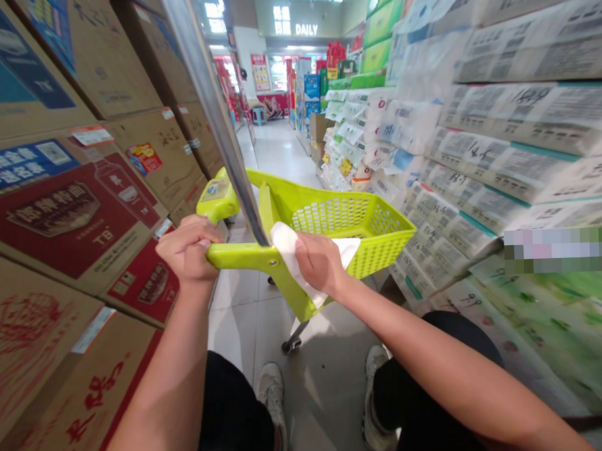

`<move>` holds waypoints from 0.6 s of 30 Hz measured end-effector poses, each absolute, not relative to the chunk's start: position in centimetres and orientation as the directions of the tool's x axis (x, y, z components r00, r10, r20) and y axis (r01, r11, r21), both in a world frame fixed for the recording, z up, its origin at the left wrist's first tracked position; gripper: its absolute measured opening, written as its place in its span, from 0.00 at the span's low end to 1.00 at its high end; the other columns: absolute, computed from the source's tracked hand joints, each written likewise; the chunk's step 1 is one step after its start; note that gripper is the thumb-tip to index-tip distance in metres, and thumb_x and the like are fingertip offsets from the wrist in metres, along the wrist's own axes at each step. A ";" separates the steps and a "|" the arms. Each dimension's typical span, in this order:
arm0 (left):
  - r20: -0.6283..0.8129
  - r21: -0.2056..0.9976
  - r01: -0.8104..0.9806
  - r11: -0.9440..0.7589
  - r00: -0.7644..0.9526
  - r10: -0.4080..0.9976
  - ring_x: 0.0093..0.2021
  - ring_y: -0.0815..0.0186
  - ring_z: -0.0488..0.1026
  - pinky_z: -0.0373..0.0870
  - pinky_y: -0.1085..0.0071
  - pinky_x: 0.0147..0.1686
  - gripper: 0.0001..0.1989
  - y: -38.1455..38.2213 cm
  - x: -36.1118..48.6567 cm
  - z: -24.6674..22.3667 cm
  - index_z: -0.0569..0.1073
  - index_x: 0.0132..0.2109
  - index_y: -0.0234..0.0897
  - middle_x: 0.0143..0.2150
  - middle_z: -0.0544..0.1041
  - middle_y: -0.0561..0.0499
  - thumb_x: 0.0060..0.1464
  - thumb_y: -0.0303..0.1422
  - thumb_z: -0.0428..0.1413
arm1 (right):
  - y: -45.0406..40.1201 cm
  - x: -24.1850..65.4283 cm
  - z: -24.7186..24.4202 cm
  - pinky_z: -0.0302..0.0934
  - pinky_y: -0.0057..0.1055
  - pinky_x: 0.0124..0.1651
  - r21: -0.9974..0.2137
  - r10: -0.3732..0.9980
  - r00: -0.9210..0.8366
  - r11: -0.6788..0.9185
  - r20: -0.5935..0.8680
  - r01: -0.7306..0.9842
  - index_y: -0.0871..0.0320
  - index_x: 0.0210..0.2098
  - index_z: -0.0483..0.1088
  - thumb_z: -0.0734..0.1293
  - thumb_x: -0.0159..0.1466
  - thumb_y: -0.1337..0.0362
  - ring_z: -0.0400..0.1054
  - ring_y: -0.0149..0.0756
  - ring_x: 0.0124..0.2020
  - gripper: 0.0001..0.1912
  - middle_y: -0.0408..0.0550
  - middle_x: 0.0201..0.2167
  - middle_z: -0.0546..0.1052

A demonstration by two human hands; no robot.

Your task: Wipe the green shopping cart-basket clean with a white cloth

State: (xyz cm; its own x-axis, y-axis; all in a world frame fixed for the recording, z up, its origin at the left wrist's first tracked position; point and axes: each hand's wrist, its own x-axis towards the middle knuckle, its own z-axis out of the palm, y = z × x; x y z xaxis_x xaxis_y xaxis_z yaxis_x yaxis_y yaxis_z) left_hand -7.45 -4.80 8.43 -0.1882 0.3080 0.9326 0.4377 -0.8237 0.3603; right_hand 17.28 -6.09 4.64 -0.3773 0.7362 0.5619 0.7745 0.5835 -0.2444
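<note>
A lime-green shopping cart [280, 206] stands in front of me, its perforated basket pointing right. My left hand [190, 249] is wrapped round the cart's handle at its left end. White cloth [284, 242] lies against the cart's green side, and my right hand [319, 261] is closed on it, pressing it to the plastic near the foot of the metal pole. Part of the cloth sticks out on the right of that hand. The metal pole [218, 110] rises from the cart, leaning to the upper left.
Stacked cardboard cartons [128, 73] line the left side. Packs of paper goods [476, 147] are piled along the right. A tiled aisle [278, 144] runs ahead to a blue stool [259, 115]. My shoes are below the cart, near its caster [291, 346].
</note>
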 end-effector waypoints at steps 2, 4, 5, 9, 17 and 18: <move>0.937 0.350 0.414 -0.840 -0.136 0.323 0.21 0.63 0.67 0.68 0.58 0.33 0.09 -4.4 -8.2 8.6 0.69 0.16 0.40 0.15 0.68 0.50 0.39 0.33 0.50 | -6.0 17.5 5.0 0.51 0.34 0.35 -0.219 0.749 -0.418 0.585 0.514 0.781 0.54 0.39 0.72 0.46 0.76 0.54 0.69 0.40 0.32 0.26 0.49 0.34 0.80; 0.923 0.380 0.406 -0.831 -0.113 0.367 0.22 0.62 0.68 0.69 0.58 0.34 0.09 -4.0 -9.2 8.8 0.71 0.17 0.40 0.15 0.69 0.50 0.39 0.34 0.50 | -5.1 20.8 4.6 0.48 0.33 0.33 -0.169 0.804 -0.425 0.527 0.416 0.833 0.55 0.39 0.73 0.48 0.75 0.53 0.70 0.39 0.31 0.25 0.49 0.33 0.80; 0.914 0.402 0.406 -0.821 -0.122 0.387 0.23 0.62 0.69 0.69 0.58 0.34 0.08 -3.9 -9.7 8.8 0.71 0.17 0.40 0.16 0.69 0.50 0.38 0.34 0.50 | -4.6 23.3 4.2 0.48 0.33 0.32 -0.136 0.845 -0.393 0.465 0.362 0.875 0.56 0.39 0.74 0.49 0.75 0.54 0.70 0.40 0.31 0.25 0.50 0.32 0.80; 0.892 0.452 0.377 -0.808 -0.213 0.399 0.21 0.62 0.68 0.70 0.59 0.33 0.08 -3.6 -10.8 9.0 0.70 0.16 0.41 0.15 0.68 0.50 0.35 0.35 0.50 | -2.9 34.4 1.8 0.49 0.35 0.33 0.001 0.957 -0.161 0.166 0.241 0.986 0.60 0.39 0.76 0.49 0.74 0.56 0.72 0.43 0.32 0.27 0.57 0.33 0.81; 0.924 0.369 0.341 -0.864 -0.236 0.301 0.21 0.64 0.67 0.67 0.60 0.31 0.07 -4.3 -8.8 8.4 0.70 0.17 0.40 0.15 0.68 0.50 0.36 0.33 0.50 | -4.7 27.6 1.7 0.55 0.37 0.44 -0.127 0.803 -0.367 0.473 0.470 0.872 0.60 0.40 0.72 0.47 0.74 0.59 0.69 0.44 0.38 0.25 0.57 0.37 0.79; 0.924 0.372 0.351 -0.860 -0.229 0.306 0.21 0.63 0.67 0.67 0.59 0.31 0.07 -4.4 -8.4 8.4 0.71 0.17 0.40 0.15 0.68 0.50 0.36 0.33 0.50 | -5.3 24.7 2.2 0.55 0.37 0.44 -0.163 0.773 -0.389 0.526 0.502 0.835 0.59 0.41 0.71 0.46 0.74 0.58 0.69 0.44 0.38 0.25 0.56 0.37 0.78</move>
